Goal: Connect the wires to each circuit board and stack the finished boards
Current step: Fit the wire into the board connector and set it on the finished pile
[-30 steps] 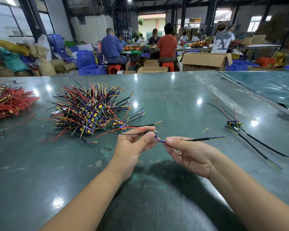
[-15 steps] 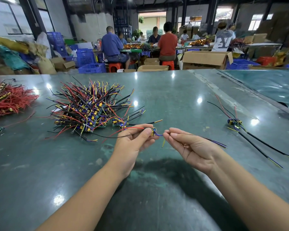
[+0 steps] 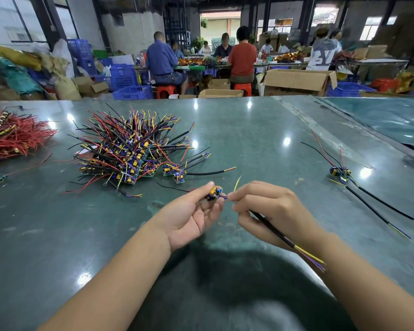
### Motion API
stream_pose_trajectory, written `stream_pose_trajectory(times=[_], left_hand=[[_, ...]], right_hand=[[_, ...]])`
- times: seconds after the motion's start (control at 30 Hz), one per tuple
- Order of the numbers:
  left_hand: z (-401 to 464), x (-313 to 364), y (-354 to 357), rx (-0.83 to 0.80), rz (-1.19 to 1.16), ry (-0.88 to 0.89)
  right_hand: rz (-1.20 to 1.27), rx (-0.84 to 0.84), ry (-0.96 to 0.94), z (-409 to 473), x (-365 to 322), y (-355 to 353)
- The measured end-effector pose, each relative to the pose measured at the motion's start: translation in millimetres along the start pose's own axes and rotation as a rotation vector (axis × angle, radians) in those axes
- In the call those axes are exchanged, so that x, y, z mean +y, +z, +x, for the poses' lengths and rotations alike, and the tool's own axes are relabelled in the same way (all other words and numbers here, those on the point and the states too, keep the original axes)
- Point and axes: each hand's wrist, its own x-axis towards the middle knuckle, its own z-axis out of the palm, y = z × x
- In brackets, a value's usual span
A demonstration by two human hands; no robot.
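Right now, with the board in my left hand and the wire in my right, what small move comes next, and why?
Probably bring the purple wire end the last bit into the small circuit board and seat it. The left hand pinches the board up off the green table; the right hand pinches the wire right beside it, while the black-sleeved cable trails back over the wrist. Whether it is already seated is unclear.

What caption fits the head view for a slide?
Left hand holds a small circuit board while right hand pinches its wire.
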Motion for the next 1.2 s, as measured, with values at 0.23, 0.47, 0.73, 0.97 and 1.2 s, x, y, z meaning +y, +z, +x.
stream_pose_trajectory(times=[0.23,0.47,0.73,0.97,1.2], left_hand=[[1,-4,-6,-0.010,0.101,0.124],[1,-6,-1,0.021,0.170,0.354],[4,-14,5,0.108,0.437,0.776],[5,-18,8,0.111,0.683,1.043],[6,-22,9,0.107,0.698,1.078]], right_hand=[[-0.129,-0.134,-0.009,-4,9,0],[0.750,0.169,0.700,-4,-8,18],[1.254,0.539,1.107,3,-11,24],[1.539,0.532,1.271,6,-9,15],[1.486,0.525,1.392,6,-6,14]])
